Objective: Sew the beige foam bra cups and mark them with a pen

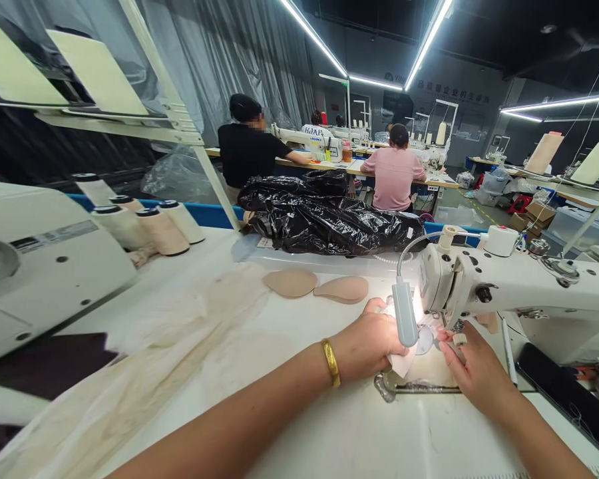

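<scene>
Under the head of a white sewing machine (509,283), a piece of pale pink fabric (403,364) is brightly lit. My left hand (372,342), with a gold bangle (330,363) at the wrist, is closed on this fabric left of the needle area. My right hand (476,369) is on the other side, its thumb and fingertips drawn together at the fabric's right edge; part of the grip is hidden behind the machine's parts. A grey lamp (404,314) on a bendy neck covers some of the work. Two beige teardrop-shaped pads (290,284) lie beyond my left hand.
A black plastic bag (324,216) lies along the table's far edge. Thread cones (162,231) stand at left beside another machine (44,259). A dark phone-like slab (564,399) lies at right. Two people (252,146) sit at machines ahead.
</scene>
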